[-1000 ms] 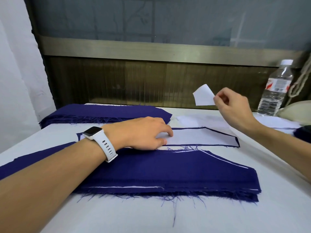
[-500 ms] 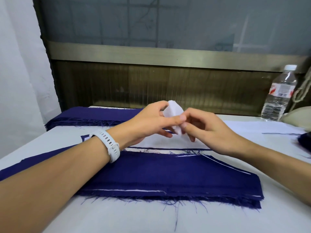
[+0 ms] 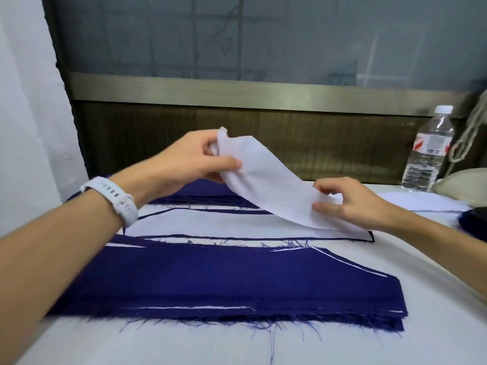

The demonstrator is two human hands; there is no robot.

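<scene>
Currently left hand (image 3: pixel 184 164) pinches the white strip's (image 3: pixel 266 180) raised end; right hand (image 3: pixel 350 204) pinches its low end on the white-faced piece (image 3: pixel 210 225) behind the navy stack (image 3: pixel 224 280) on the desk (image 3: pixel 434 325).

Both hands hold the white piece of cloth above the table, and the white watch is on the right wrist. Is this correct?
Not quite. The head view shows the white watch on the left wrist, not the right. The left hand and right hand do both hold the white piece of cloth.

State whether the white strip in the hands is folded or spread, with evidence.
Spread: the white strip runs unfolded from the raised left hand down to the right hand.
</scene>
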